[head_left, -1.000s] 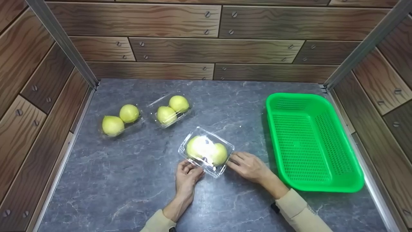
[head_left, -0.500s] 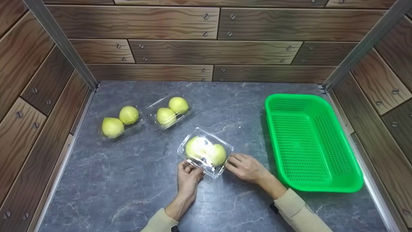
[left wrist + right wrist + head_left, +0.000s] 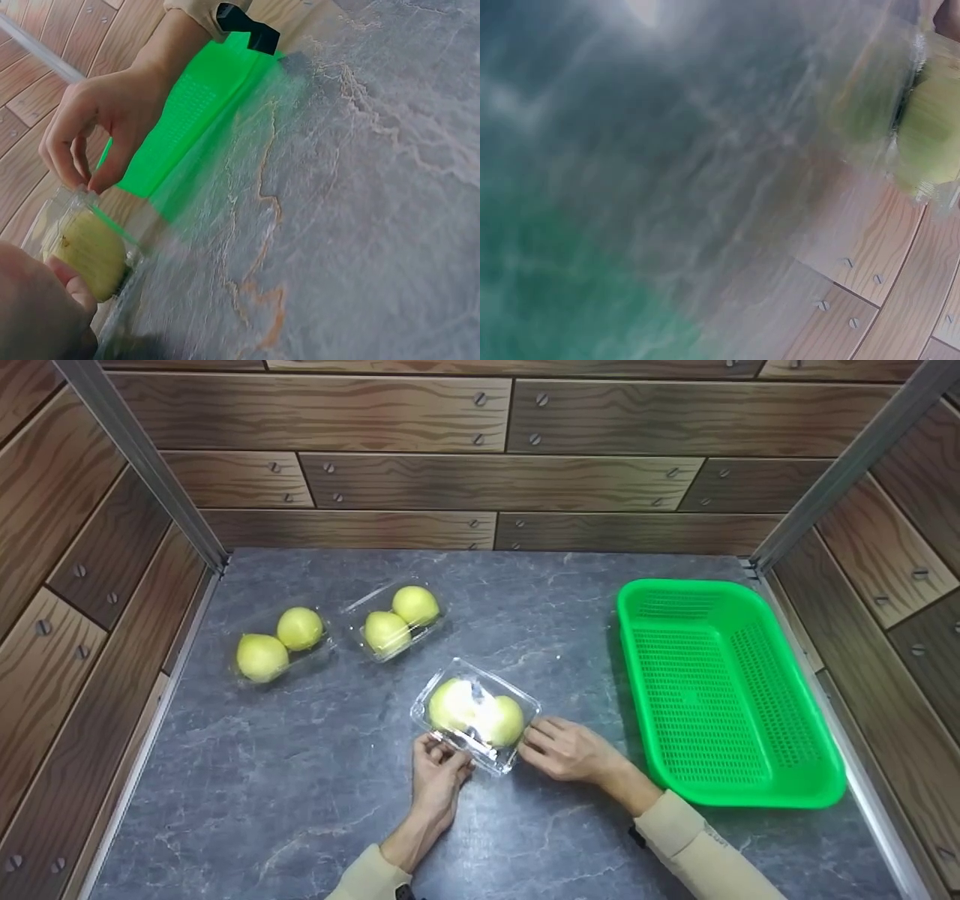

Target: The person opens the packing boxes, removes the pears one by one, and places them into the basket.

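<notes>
A clear plastic clamshell box (image 3: 499, 688) sits at the middle of the table, with glare across its lid. Two yellow-green round fruits (image 3: 507, 722) lie inside it. With thumb and fingers, my left hand (image 3: 436, 774) holds the near left edge of the box. At the right end, my right hand (image 3: 571, 750) pinches the rim near the corner. The left wrist view shows the right hand's (image 3: 112, 120) thumb and fingertips together on the rim, above one fruit (image 3: 90, 255). In the right wrist view, a fruit (image 3: 934, 131) shows at the right edge, much of the view blurred.
Two more clear boxes stand at the back left, one with a pair of fruits (image 3: 262, 658) and the other with a similar pair (image 3: 387, 633). A green perforated basket (image 3: 705, 705) stands at the right. Wood-patterned walls (image 3: 405, 480) enclose the table (image 3: 300, 780).
Along the box's right end, my right hand has shifted slightly left and toward the near corner. The box and the left hand stay almost in place; the head view has moved a little.
</notes>
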`<state>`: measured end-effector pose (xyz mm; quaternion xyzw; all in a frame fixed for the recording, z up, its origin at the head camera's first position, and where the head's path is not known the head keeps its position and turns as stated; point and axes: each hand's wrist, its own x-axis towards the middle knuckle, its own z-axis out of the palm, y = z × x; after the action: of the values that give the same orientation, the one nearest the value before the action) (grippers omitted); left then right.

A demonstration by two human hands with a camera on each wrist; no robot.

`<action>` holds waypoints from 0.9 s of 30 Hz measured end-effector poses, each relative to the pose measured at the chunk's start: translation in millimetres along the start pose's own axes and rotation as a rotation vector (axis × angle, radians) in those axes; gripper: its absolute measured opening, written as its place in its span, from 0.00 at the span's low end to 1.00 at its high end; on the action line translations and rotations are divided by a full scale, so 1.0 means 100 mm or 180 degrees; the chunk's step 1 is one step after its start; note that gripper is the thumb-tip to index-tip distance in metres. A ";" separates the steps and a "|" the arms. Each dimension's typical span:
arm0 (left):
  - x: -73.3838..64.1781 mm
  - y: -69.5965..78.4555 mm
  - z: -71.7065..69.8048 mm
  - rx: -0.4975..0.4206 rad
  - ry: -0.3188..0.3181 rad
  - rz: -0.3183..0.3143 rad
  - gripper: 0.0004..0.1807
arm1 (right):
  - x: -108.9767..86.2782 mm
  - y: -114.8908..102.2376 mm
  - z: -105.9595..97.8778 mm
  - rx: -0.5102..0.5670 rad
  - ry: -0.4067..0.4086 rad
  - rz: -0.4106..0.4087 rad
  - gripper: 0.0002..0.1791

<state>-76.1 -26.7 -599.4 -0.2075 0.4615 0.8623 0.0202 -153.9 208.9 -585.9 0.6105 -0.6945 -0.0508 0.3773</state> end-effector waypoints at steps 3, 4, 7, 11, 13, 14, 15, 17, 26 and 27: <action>0.01 0.01 -0.02 0.0025 -0.0039 -0.0025 0.32 | 0.01 0.00 0.02 -0.0027 0.0076 -0.0101 0.15; 0.02 0.02 -0.03 0.0034 -0.0047 -0.0037 0.32 | 0.01 0.00 0.03 -0.0022 0.0121 -0.0126 0.15; 0.02 0.04 -0.06 0.0078 -0.0075 -0.0073 0.32 | 0.02 -0.01 0.08 0.0007 0.0300 -0.0176 0.14; 0.02 0.07 -0.08 0.0116 -0.0102 -0.0129 0.32 | 0.06 -0.03 0.11 0.0013 0.0533 -0.0246 0.14; 0.02 0.08 -0.10 0.0147 -0.0136 -0.0145 0.31 | 0.07 -0.03 0.11 0.0013 0.0607 -0.0277 0.13; 0.02 0.08 -0.10 0.0162 -0.0153 -0.0147 0.31 | 0.08 -0.04 0.11 0.0017 0.0636 -0.0290 0.13; 0.02 0.08 -0.11 0.0176 -0.0162 -0.0151 0.31 | 0.08 -0.04 0.11 0.0022 0.0658 -0.0298 0.12; 0.03 0.08 -0.12 0.0207 -0.0184 -0.0144 0.31 | 0.09 -0.06 0.11 0.0031 0.0671 -0.0304 0.12; 0.01 0.06 -0.11 0.0234 -0.0184 -0.0114 0.29 | 0.12 -0.12 0.12 -0.0024 0.0616 -0.0407 0.12; 0.01 0.06 -0.11 0.0231 -0.0178 -0.0118 0.28 | 0.13 -0.13 0.12 -0.0023 0.0601 -0.0412 0.12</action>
<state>-74.8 -38.8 -600.8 -0.1910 0.4878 0.8499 0.0567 -150.3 189.5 -595.3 0.6548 -0.6148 -0.0199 0.4392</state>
